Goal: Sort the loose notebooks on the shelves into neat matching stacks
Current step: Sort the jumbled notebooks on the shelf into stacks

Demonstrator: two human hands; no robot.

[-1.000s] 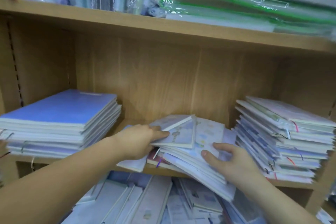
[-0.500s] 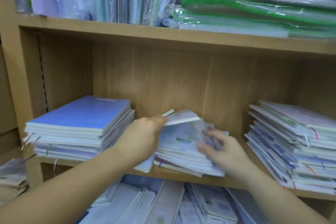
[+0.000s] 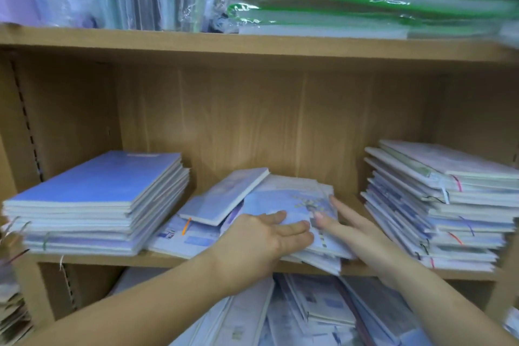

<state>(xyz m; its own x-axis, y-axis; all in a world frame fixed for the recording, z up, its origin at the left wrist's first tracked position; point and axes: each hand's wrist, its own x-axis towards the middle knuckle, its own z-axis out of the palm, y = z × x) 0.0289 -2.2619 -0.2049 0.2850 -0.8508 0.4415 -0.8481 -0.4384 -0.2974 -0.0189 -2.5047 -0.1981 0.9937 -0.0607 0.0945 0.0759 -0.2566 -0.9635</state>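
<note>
Both hands are working the messy middle pile (image 3: pixel 292 205) of notebooks sitting on the wooden shelf (image 3: pixel 92 258), between a tidy blue stack (image 3: pixel 95 199) on the left and a taller mixed stack (image 3: pixel 438 205) on the right. The left hand (image 3: pixel 261 236) is lying flat on top of the pile, fingers (image 3: pixel 292 229) stretched out and close together, pressing down rather than gripping. The right hand (image 3: pixel 351 229) is resting against the pile's right edge, fingers spread apart, open. One small notebook (image 3: pixel 224 196) is sitting tilted across the pile, just left of the left hand.
</note>
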